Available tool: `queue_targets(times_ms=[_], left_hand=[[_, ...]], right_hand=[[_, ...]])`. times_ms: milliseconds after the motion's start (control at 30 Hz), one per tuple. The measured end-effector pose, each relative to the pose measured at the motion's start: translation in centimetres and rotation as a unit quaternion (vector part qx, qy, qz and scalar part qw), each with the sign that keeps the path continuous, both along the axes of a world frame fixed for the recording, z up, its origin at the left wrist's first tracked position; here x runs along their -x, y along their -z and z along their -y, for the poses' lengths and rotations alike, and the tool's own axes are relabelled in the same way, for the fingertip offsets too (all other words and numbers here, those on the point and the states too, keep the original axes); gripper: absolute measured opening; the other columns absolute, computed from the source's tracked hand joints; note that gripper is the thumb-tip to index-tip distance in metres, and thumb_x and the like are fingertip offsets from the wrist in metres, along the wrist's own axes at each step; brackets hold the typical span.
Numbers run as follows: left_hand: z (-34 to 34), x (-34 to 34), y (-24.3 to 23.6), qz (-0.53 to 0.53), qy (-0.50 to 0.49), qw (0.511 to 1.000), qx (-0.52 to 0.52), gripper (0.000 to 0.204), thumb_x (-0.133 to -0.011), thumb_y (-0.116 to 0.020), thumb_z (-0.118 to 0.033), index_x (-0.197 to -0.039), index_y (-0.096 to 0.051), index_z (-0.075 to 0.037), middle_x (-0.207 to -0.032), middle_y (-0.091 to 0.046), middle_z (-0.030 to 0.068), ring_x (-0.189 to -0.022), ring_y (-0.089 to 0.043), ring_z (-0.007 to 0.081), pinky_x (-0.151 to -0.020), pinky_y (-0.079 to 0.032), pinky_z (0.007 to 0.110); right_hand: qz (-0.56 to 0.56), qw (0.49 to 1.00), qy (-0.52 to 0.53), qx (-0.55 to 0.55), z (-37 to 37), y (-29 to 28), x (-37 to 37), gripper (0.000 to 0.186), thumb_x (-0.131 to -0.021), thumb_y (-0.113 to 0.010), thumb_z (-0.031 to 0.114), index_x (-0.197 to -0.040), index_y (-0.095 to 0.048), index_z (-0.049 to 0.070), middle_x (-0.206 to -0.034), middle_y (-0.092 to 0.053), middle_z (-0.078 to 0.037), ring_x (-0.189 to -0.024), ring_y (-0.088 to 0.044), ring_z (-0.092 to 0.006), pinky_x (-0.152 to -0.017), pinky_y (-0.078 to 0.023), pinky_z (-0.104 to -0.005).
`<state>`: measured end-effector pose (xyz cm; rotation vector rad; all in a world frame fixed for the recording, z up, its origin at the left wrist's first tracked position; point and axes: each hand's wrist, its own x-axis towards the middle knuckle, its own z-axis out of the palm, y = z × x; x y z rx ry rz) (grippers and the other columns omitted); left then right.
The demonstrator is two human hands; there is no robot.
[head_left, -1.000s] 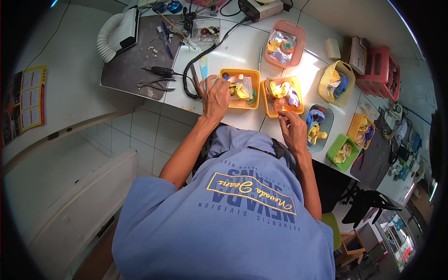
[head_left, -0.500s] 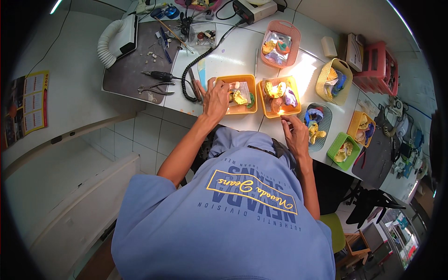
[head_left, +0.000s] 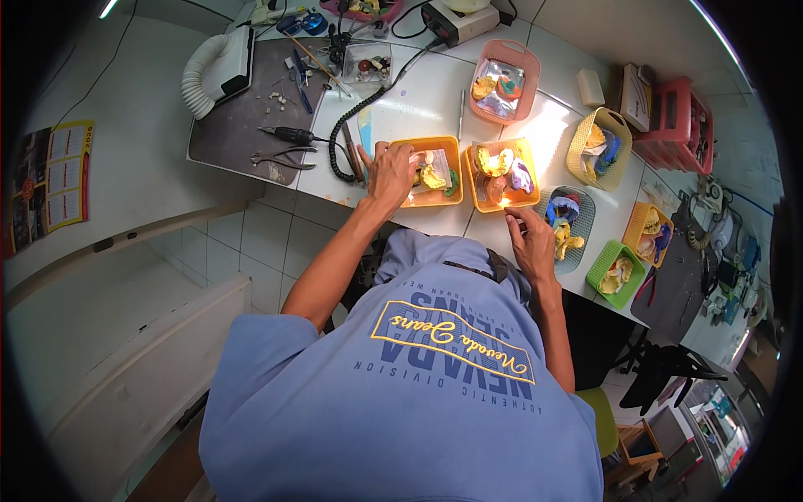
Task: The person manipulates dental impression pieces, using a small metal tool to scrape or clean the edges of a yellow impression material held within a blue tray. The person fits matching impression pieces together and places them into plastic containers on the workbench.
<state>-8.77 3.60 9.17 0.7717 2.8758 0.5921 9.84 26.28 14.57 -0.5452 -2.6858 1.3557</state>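
Observation:
My left hand point(head_left: 390, 177) lies over the left rim of a yellow basket point(head_left: 452, 195), its fingers bent around that side and partly hidden. Inside this basket are a yellow dental cast point(head_left: 432, 177), a green piece point(head_left: 454, 181) and a clear plastic bag. Close on its right stands a second yellow basket point(head_left: 477, 201), filled with yellow-and-white point(head_left: 495, 160), purple point(head_left: 521, 175) and brownish dental pieces. At that basket's front right corner is my right hand point(head_left: 532, 240), fingers loosely bent and apart, the fingertips at the rim. Nothing shows in its grasp.
A grey basket point(head_left: 577, 261), green basket point(head_left: 616, 299), cream basket point(head_left: 620, 125) and pink basket point(head_left: 533, 84) hold more dental pieces. At left, pliers point(head_left: 284, 159), a handpiece point(head_left: 288, 135) with coiled cord point(head_left: 336, 138) and a white suction hose point(head_left: 194, 82) occupy the bench.
The view has shifted slightly. Both hands and the two yellow baskets keep nearly the same places, with the left fingers bent a little differently.

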Motion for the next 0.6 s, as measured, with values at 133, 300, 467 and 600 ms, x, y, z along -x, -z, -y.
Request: queue_targets(times_ms=[133,300,467,600], left_hand=[[-0.6,0.0,0.2,-0.032,-0.008,0.999,0.042,0.019,-0.086,-0.062,-0.014,-0.101,-0.07,-0.006,-0.106,-0.069,0.0112,-0.105,-0.057,0.032,-0.104,-0.023,0.069],[-0.9,0.0,-2.4,-0.009,-0.042,0.999,-0.026,0.02,-0.085,-0.055,-0.012,-0.088,-0.074,-0.005,-0.098,-0.07,0.0151,-0.107,-0.055,0.0335,-0.108,-0.023,0.065],[0.1,1.6,-3.0,0.177,-0.121,0.967,-0.14,0.026,-0.088,-0.052,-0.017,-0.096,-0.073,-0.004,-0.091,-0.071,0.0186,-0.087,-0.066,0.0367,-0.085,-0.05,0.039],[0.7,1.6,-2.8,0.109,-0.102,0.967,-0.209,0.026,-0.092,-0.05,-0.017,-0.1,-0.069,-0.001,-0.092,-0.07,0.0196,-0.083,-0.067,0.0357,-0.078,-0.051,0.041]], right_hand=[[-0.003,1.0,-0.001,-0.006,0.0,-0.1,0.0,0.014,-0.09,-0.064,0.007,-0.101,-0.068,-0.001,-0.089,-0.069,-0.015,-0.065,-0.066,-0.0228,-0.062,-0.052,-0.0319],[0.0,1.0,0.007,0.001,-0.2,-0.1,-0.5,0.015,-0.09,-0.063,0.007,-0.101,-0.068,-0.001,-0.09,-0.069,-0.015,-0.066,-0.067,-0.0235,-0.062,-0.052,-0.0321],[0.007,1.0,0.008,-0.002,-0.3,0.1,-0.9,0.016,-0.09,-0.062,0.007,-0.102,-0.068,-0.001,-0.09,-0.069,-0.015,-0.066,-0.067,-0.024,-0.063,-0.052,-0.0323],[0.006,1.0,0.006,-0.001,-0.3,0.1,-1.0,0.016,-0.09,-0.062,0.007,-0.102,-0.069,-0.001,-0.09,-0.069,-0.015,-0.067,-0.067,-0.0241,-0.063,-0.052,-0.0324]])
